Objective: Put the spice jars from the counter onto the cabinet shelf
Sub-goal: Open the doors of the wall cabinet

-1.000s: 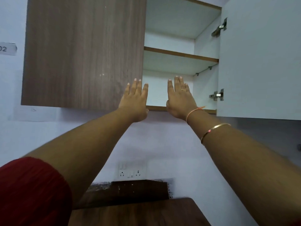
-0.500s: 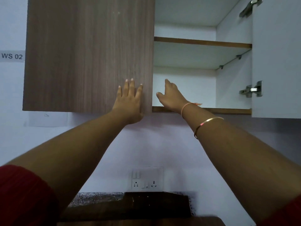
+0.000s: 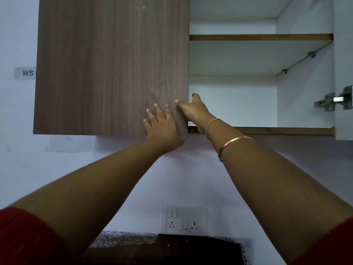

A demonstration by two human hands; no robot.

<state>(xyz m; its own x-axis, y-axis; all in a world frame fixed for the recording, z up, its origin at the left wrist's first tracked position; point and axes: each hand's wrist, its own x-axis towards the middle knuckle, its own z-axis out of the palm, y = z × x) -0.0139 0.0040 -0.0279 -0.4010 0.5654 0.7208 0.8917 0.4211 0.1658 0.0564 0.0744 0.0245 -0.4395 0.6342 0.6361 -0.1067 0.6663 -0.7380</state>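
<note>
The closed left door (image 3: 112,66) of the wall cabinet is the landmark here. The left hand (image 3: 162,127) lies flat against the door's lower right corner, fingers spread and pressing on the wood-grain face, holding nothing. The right hand (image 3: 193,109) sits just right of that door's free vertical edge, its thumb lying on the front face while its fingers curl around behind the edge; it appears to pinch the door's edge, though the fingers behind are hidden, so how firm the grip is cannot be told.

Right of the closed door the cabinet stands open. The lower shelf (image 3: 267,131) and the middle shelf (image 3: 261,37) are both bare in the part that shows, and the open right door (image 3: 343,64) hangs at the frame's edge with its hinge (image 3: 332,101) visible.

No spice jars show anywhere in this view. The table (image 3: 164,249) appears only as a dark strip far below the closed door, under the wall socket (image 3: 186,219), and nothing on it can be made out; the jars presumably lie down there, well below both hands.

The coming move likely turns on the door's edge: it runs vertically, and the right hand is the one hooked on it, so a pull toward the person would swing the door open leftward on its hidden hinges.
</note>
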